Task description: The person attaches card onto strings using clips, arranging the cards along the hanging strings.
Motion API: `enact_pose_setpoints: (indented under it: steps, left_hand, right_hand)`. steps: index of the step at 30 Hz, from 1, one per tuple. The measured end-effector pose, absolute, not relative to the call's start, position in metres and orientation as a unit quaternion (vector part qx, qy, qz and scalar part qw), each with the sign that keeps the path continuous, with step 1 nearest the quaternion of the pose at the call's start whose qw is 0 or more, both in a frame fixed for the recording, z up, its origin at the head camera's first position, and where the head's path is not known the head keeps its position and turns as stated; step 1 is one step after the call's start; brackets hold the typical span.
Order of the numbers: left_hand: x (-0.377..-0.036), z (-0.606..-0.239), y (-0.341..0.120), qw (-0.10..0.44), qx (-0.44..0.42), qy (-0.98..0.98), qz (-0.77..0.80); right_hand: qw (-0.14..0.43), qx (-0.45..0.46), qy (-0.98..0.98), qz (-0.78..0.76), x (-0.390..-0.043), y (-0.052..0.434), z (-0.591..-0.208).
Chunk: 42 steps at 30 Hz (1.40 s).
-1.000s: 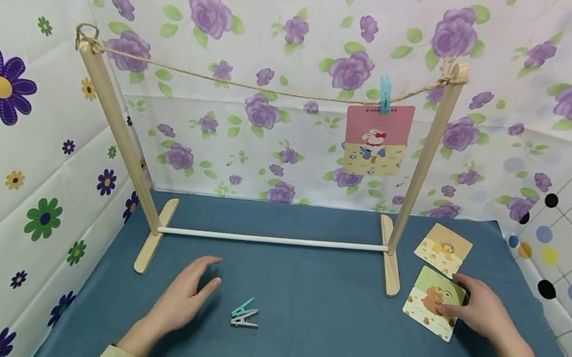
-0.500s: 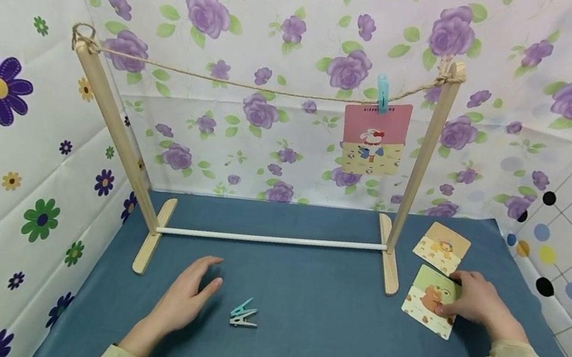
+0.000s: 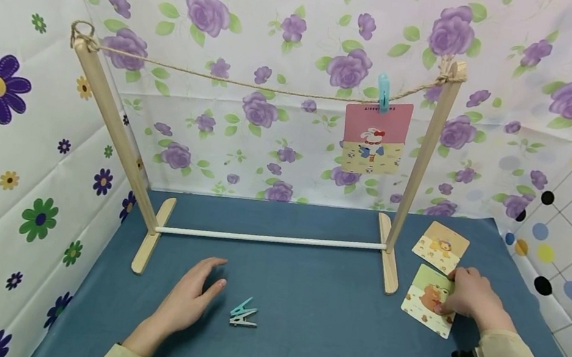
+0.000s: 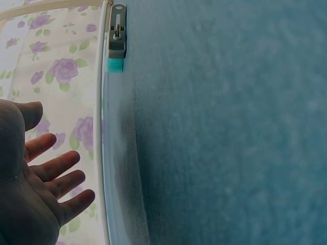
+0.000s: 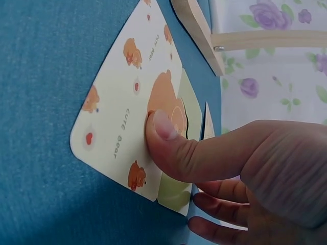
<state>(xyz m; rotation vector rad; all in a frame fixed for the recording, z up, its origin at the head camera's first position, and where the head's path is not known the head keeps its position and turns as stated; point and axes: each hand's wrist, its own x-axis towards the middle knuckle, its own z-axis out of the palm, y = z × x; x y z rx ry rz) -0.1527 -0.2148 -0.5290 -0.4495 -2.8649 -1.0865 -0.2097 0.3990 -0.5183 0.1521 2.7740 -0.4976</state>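
My right hand (image 3: 454, 296) is on a bear card (image 3: 424, 303) that lies on the blue cloth right of the rack. In the right wrist view the thumb (image 5: 168, 133) presses on the bear card (image 5: 122, 102) while the fingers curl at its far edge, pinching it. A lion card (image 3: 441, 246) lies just beyond. My left hand (image 3: 206, 281) rests open on the cloth, palm down, a little left of two clothespins (image 3: 244, 315). In the left wrist view the left hand (image 4: 51, 176) has spread fingers and a clothespin (image 4: 116, 38) lies ahead.
A wooden rack (image 3: 116, 128) with a white bar (image 3: 271, 238) stands across the back. Its string (image 3: 255, 86) carries a pink rabbit card (image 3: 374, 137) under a teal peg (image 3: 384, 92). Flowered walls close in on three sides. The rack's right foot (image 3: 388, 271) lies beside the bear card.
My right hand has drawn slightly left and curled tighter over the bear card's right edge. The left hand and clothespins have stayed put.
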Motion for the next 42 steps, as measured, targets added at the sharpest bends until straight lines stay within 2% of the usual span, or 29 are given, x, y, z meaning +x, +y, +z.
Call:
enact_pose_setpoints:
  steps: [24, 35, 42]
  left_hand:
    - [-0.159, -0.533, -0.205, 0.013, -0.176, -0.924, -0.338]
    - [-0.160, -0.536, -0.191, 0.018, -0.180, -0.926, -0.331]
    - [-0.159, -0.532, -0.186, 0.010, -0.184, -0.924, -0.336]
  right_hand:
    - [0.165, 0.066, 0.967, -0.180, -0.213, 0.391, -0.521]
    - [0.150, 0.061, 0.965, -0.206, -0.205, 0.399, -0.520]
    - [0.164, 0.085, 0.954, -0.238, -0.205, 0.398, -0.518]
